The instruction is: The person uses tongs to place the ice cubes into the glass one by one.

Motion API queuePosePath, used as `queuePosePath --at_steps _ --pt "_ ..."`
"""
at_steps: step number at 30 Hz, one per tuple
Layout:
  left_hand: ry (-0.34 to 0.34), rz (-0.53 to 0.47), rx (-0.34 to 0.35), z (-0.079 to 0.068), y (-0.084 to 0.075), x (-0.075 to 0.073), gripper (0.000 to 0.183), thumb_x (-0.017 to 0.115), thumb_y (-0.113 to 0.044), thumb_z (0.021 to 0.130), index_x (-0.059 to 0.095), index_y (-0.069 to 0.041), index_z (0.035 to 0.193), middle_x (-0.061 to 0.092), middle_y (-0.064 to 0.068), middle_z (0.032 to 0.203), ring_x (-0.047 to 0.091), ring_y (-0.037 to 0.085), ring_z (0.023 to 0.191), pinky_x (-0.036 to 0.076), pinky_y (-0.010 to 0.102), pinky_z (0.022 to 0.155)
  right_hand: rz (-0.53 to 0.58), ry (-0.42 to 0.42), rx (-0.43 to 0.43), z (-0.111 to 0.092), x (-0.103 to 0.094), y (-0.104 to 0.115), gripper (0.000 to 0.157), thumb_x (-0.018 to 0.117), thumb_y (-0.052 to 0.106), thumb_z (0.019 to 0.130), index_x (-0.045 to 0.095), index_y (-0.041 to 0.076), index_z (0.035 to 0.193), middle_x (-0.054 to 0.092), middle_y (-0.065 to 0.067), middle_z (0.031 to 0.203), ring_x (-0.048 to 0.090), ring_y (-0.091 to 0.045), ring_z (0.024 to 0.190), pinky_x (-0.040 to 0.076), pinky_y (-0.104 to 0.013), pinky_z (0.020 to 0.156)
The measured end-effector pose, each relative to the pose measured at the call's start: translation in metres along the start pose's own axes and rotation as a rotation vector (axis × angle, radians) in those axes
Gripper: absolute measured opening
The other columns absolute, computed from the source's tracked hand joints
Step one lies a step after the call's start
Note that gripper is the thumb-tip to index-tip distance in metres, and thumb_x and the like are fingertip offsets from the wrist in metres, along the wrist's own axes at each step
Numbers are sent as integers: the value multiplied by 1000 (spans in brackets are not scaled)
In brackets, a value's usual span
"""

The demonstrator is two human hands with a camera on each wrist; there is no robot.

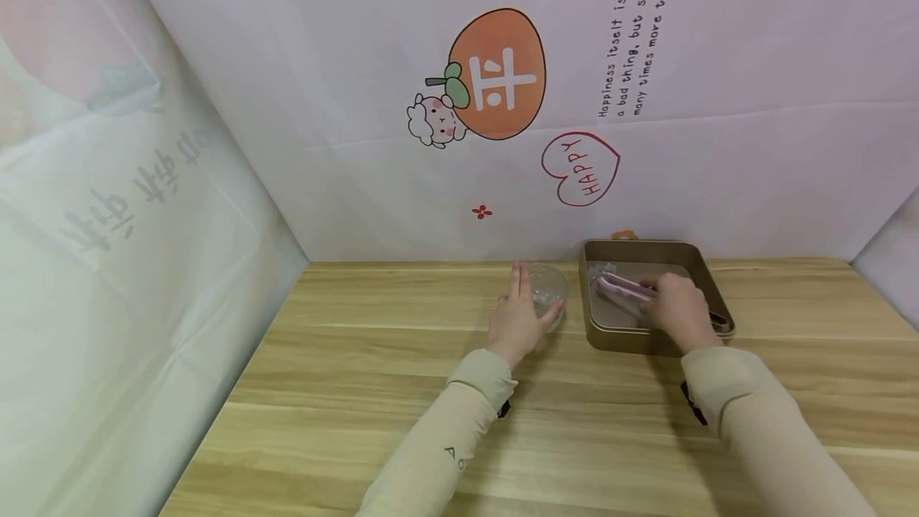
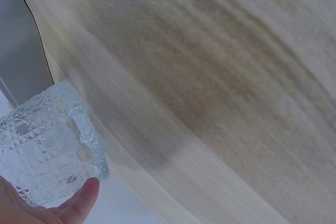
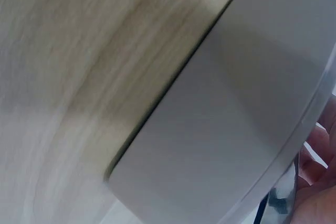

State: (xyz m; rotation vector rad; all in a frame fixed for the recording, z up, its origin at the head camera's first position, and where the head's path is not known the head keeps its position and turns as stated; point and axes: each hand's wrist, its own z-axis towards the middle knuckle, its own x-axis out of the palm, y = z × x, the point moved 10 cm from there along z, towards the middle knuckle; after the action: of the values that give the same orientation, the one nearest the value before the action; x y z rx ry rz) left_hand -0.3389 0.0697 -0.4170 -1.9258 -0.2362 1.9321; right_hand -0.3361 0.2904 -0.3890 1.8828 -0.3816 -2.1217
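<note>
A clear cut-glass cup (image 1: pixel 551 284) stands on the wooden table near the back wall. My left hand (image 1: pixel 515 324) holds it from the left, two fingers extended along its side and the thumb across its front. Its diamond-patterned wall shows in the left wrist view, with a fingertip near the base. To the right lies an open brown metal tin (image 1: pixel 610 340). Inside the tin my right hand (image 1: pixel 678 313) grips a slim pink item in clear wrapping (image 1: pixel 623 286); its exact kind cannot be made out. The curled fingers (image 3: pixel 310 171) are partly hidden behind the tin's wall.
A dark-tipped object (image 1: pixel 718 319) lies at the tin's right inner side, beneath the right hand. Behind the table rises a white printed sheet (image 1: pixel 345 166), with another white sheet (image 1: pixel 143 262) on the left. Wooden tabletop (image 1: pixel 345 341) extends left of the cup.
</note>
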Motion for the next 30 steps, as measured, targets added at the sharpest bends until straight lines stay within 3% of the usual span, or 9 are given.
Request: queuePosePath --at_steps 10,16,22,30 --pt "0 0 4 -1 0 1 89 42 -64 92 4 -12 155 5 1 163 57 33 119 55 30 71 19 -22 -2 -5 -19 -2 39 69 10 79 64 -8 113 64 -33 101 61 -42 80 48 -47 61" --pt "0 -10 5 0 0 0 90 42 -64 92 5 -12 155 4 0 163 57 33 119 55 29 71 43 -68 -30 -6 -34 3 39 71 9 79 64 -8 113 63 -34 100 58 -34 72 43 -36 55" --pt "-1 5 5 1 1 1 90 39 -66 92 4 -12 155 3 0 163 56 33 120 56 33 80 28 -155 -103 -10 -51 23 33 71 8 76 68 -5 107 64 -29 93 57 -32 68 39 -34 53" --pt "-2 -6 3 1 0 1 90 42 -64 92 4 -12 155 5 1 163 55 35 122 56 37 83 55 -157 -180 -17 -54 59 29 70 7 77 70 -3 105 64 -24 91 59 -31 71 42 -36 56"
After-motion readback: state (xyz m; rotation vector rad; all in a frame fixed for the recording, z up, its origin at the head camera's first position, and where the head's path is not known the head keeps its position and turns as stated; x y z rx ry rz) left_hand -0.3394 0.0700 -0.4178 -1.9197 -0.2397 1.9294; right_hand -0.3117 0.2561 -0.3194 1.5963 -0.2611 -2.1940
